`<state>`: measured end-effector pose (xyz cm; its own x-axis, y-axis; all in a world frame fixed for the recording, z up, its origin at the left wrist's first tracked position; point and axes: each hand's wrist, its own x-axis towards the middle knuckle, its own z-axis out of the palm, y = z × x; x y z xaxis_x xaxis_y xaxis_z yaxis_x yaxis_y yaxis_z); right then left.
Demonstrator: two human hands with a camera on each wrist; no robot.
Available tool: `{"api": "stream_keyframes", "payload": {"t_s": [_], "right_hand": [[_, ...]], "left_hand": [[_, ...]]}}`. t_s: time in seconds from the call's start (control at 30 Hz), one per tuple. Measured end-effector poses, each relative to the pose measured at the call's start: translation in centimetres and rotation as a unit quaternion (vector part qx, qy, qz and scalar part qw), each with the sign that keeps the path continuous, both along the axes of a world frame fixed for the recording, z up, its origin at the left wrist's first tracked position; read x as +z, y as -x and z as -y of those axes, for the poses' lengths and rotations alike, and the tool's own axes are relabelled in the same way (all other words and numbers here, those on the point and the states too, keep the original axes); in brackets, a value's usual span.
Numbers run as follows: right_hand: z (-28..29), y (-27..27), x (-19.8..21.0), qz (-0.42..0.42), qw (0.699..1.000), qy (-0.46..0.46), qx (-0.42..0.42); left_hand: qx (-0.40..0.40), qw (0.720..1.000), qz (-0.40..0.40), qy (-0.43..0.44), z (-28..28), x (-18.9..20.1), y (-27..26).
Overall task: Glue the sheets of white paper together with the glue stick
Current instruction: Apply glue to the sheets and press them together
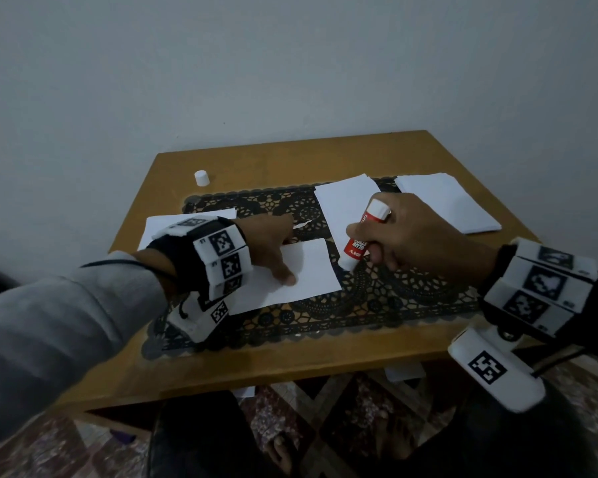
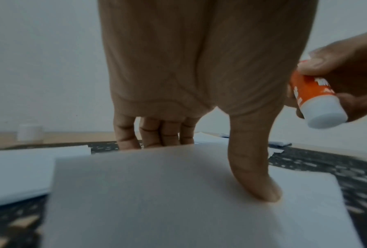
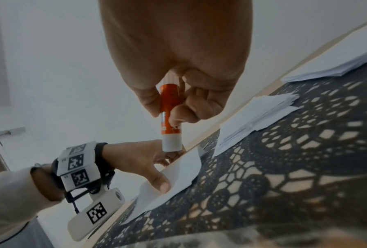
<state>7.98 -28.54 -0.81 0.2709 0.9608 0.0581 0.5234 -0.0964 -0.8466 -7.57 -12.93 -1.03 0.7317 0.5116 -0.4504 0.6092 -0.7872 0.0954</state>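
The right hand (image 1: 408, 232) is wrapped around the glue stick (image 1: 361, 236), thumb on one side and curled fingers on the other, the red-and-white tube tilted with its white end pointing down just off the right edge of the near sheet of paper (image 1: 304, 270); whether the tip touches the paper cannot be told. The left hand (image 1: 270, 243) pins that sheet to the black lace mat (image 1: 377, 291), its thumb (image 2: 257, 181) pressed flat on the paper and the fingers (image 2: 125, 134) reaching down past the far edge. The two hands sit close together but apart. A second sheet (image 1: 346, 198) lies farther back, partly behind the glue stick, and a stack of paper (image 1: 446, 201) rests at the far right of the wooden table (image 1: 290, 367). More paper (image 1: 163, 225) lies at the left, under the left wrist. The white cap (image 1: 201, 178) stands alone on the far left of the table, well apart from the glue stick.
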Motion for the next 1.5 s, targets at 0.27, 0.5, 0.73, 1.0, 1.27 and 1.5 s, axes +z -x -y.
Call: {"api": "stream_keyframes", "payload": {"t_s": [0.27, 0.5, 0.73, 1.0, 1.27, 1.5], "right_hand": [[0.7, -0.4, -0.5, 0.008, 1.000, 0.004, 0.016], [-0.7, 0.1, -0.4, 0.066, 0.998, -0.022, 0.004], [-5.7, 1.3, -0.2, 0.154, 0.988, -0.022, 0.010], [-10.0, 2.9, -1.4, 0.264, 0.963, 0.015, 0.050], [-9.7, 3.6, -2.0, 0.290, 0.956, -0.005, 0.051], [-8.1, 3.8, -2.5, 0.290, 0.955, -0.005, 0.061]], "left_hand": [[0.093, 0.977, 0.168, 0.096, -1.1, 0.8, 1.6], [0.146, 0.961, 0.229, 0.055, -0.4, 0.4, 4.6], [0.069, 0.995, 0.038, -0.057, 1.5, -1.0, 5.7], [-0.005, 0.990, 0.106, -0.088, 1.1, -0.7, 4.9], [-0.069, 0.992, 0.053, -0.095, 0.7, -1.6, 5.0], [-0.087, 0.989, 0.041, -0.115, 0.6, -1.6, 4.8]]}}
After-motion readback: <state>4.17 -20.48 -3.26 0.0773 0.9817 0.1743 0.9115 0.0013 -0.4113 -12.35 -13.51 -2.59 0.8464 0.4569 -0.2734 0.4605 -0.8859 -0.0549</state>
